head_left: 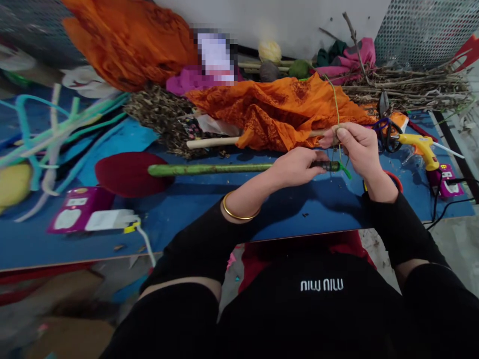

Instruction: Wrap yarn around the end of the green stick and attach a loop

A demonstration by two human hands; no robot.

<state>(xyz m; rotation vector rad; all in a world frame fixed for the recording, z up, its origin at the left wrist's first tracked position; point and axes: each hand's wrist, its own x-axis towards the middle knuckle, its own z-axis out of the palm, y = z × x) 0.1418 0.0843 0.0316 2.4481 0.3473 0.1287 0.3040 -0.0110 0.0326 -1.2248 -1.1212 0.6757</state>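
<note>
A long green stick (213,169) lies level above the blue table, its left end over a dark red oval piece (123,174). My left hand (294,167) is closed around the stick near its right end. That end has a dark wrapping (329,165) and a bright green tail (345,171). Just right of it, my right hand (357,144) pinches a thin green string (336,102), which runs up toward the orange cloth. Part of the string is hidden behind the fingers.
Orange printed cloth (277,112) lies behind my hands, with a pale wooden stick (213,143) partly under it. To the right are a yellow glue gun (421,147) and bundled twigs (407,87). Coloured tubes (60,134) and a purple packet (77,212) lie left.
</note>
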